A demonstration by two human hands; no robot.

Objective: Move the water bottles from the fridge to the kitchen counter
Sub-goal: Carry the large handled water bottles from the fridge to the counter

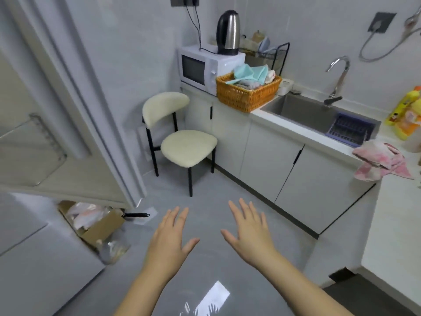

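My left hand and my right hand are stretched out flat over the grey floor, palms down, fingers spread, holding nothing. The white fridge door stands open at the left, with a bare door shelf showing inside it. The white lower fridge front fills the bottom left. No water bottle is visible in this view. The white kitchen counter runs along the right and back, beyond my right hand.
A cream chair stands by the cabinets. On the counter sit a microwave with a kettle, an orange basket, a sink and a pink cloth. A cardboard box lies on the floor.
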